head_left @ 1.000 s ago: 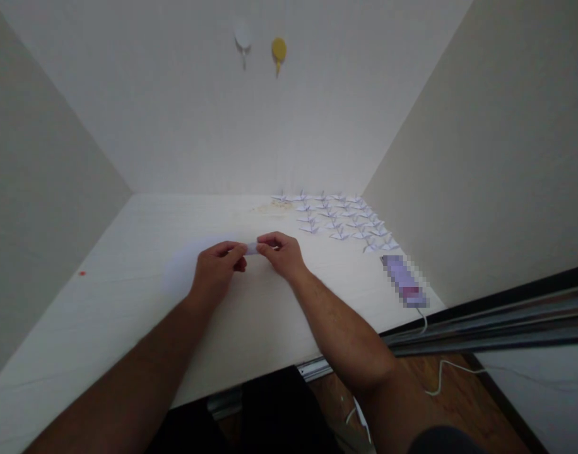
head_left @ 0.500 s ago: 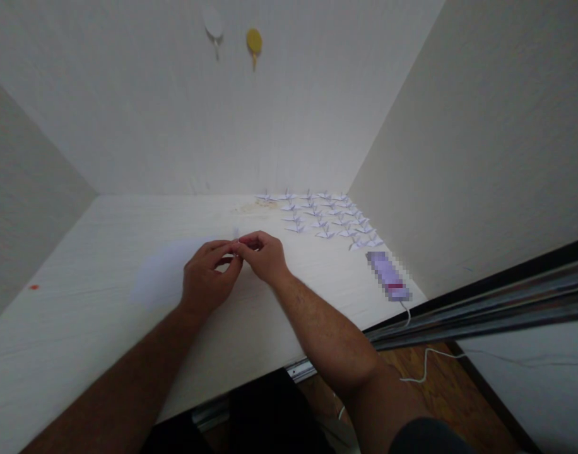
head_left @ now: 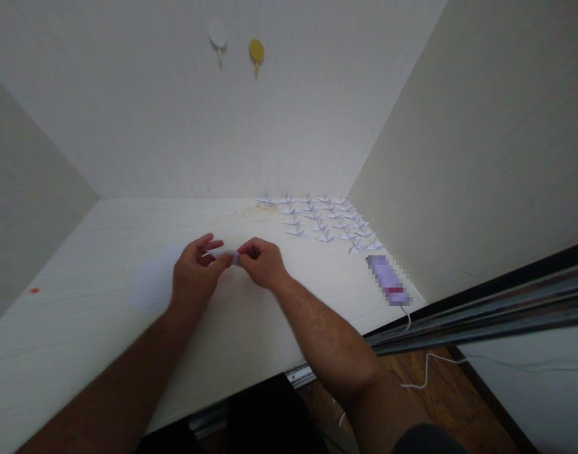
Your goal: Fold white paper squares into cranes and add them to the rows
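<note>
Head view, and it's all delicate handling at the centre: the left hand (head_left: 197,271) has its thumb laid on a small strip of white paper (head_left: 234,257), other fingers fanned loosely up; whether one closes behind the strip, I can't tell. At the strip's right end, the right hand (head_left: 263,263) pinches tight, thumb against forefinger. Danger here? That thumb could slip and let a crease wander, or an uneven pull from the two sides could tear something so slight.

Around them, from far left: a red-orange spot (head_left: 34,291) on the worktop (head_left: 94,252), then a pale patch (head_left: 151,280), sheet or glow, hard to say, right beside the left hand. High up, a white hook (head_left: 218,33) and a yellow hook (head_left: 257,50). Right of centre, ranks of paper cranes (head_left: 325,236)! A careless right-hand sweep could scatter them. Lower right, a blurred-out phone-like slab (head_left: 388,280) trails a cable (head_left: 406,318); nothing blocks the hands.
</note>
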`<state>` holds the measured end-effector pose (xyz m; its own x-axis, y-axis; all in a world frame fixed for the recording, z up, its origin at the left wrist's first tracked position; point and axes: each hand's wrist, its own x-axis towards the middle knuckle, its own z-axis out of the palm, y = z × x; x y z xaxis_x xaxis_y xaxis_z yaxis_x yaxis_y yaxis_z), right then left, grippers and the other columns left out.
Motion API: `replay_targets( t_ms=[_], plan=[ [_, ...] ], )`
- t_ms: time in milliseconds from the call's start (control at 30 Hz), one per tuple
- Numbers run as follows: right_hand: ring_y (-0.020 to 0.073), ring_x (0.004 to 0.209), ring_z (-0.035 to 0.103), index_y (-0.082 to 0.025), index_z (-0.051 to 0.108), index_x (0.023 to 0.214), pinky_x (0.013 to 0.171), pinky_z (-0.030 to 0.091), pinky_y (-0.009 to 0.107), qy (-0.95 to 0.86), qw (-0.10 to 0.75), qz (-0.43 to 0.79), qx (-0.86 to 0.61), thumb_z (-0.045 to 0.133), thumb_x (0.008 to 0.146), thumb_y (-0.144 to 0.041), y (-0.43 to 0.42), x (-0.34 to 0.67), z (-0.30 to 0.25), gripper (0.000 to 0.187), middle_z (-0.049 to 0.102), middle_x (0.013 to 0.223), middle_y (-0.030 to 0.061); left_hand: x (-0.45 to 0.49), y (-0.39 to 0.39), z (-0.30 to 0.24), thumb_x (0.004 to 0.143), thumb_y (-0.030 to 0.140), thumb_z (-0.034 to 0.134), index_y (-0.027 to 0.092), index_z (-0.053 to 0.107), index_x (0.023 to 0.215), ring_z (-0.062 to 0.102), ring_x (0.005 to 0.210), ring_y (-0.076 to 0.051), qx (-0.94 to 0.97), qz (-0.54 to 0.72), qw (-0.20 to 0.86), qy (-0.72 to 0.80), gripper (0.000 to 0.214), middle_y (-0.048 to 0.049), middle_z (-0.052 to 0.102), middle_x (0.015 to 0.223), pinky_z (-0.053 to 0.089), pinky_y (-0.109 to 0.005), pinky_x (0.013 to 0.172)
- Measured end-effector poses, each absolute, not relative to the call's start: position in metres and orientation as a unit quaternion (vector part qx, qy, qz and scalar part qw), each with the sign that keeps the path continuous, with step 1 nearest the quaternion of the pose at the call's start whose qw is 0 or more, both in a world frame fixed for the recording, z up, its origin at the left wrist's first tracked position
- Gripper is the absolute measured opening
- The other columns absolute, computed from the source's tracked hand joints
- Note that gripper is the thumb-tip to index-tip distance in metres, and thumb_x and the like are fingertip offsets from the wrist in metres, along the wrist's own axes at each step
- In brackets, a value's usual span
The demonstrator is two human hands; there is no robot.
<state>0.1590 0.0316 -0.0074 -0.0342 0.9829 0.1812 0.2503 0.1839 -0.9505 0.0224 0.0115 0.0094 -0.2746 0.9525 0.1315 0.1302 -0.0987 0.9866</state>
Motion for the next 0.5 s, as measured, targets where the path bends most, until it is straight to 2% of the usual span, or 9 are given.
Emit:
replay_targets(
  t_ms=[100, 167, 367, 500],
  plan=[
    [0.0098, 0.057, 0.054, -0.02, 0.063, 0.076, 0.054, 0.044, 0.021, -0.614, 0.468, 0.398, -0.496, 0.064, 0.072, -0.026, 0.0314, 0.1584, -0.0095, 0.007, 0.062, 0.064, -0.0045, 0.0178, 0.0128, 0.0088, 0.063, 0.035, 0.077, 0.017, 0.072, 0.091, 0.065, 0.06, -0.016, 0.463, 0.529, 0.446, 0.554, 0.034, -0.0019, 0.067, 0.068, 0.057, -0.03, 0.063],
    [0.0097, 0.057, 0.054, -0.02, 0.063, 0.074, 0.055, 0.044, 0.021, -0.619, 0.468, 0.395, -0.491, 0.066, 0.072, -0.028, 0.0318, 0.1584, -0.011, 0.009, 0.062, 0.064, -0.0044, 0.0153, 0.0133, 0.0068, 0.063, 0.036, 0.078, 0.017, 0.073, 0.08, 0.065, 0.058, -0.017, 0.464, 0.517, 0.461, 0.552, 0.026, -0.0008, 0.064, 0.059, 0.056, -0.029, 0.063],
    [0.0095, 0.058, 0.055, -0.02, 0.064, 0.075, 0.057, 0.045, 0.021, -0.625, 0.473, 0.391, -0.482, 0.066, 0.072, -0.032, 0.033, 0.1596, -0.0121, 0.012, 0.063, 0.066, -0.0038, 0.0119, 0.0138, 0.0035, 0.065, 0.038, 0.078, 0.018, 0.074, 0.079, 0.067, 0.061, -0.018, 0.5, 0.5, 0.439, 0.554, 0.025, -0.0019, 0.066, 0.06, 0.054, -0.028, 0.063],
    [0.01, 0.059, 0.055, -0.02, 0.064, 0.075, 0.057, 0.044, 0.022, -0.621, 0.478, 0.394, -0.48, 0.065, 0.072, -0.031, 0.0326, 0.1611, -0.0107, 0.011, 0.063, 0.065, -0.0032, 0.0122, 0.015, 0.0021, 0.062, 0.035, 0.081, 0.017, 0.073, 0.081, 0.065, 0.063, -0.016, 0.459, 0.525, 0.512, 0.502, 0.028, -0.0024, 0.068, 0.066, 0.054, -0.028, 0.065]
  ],
)
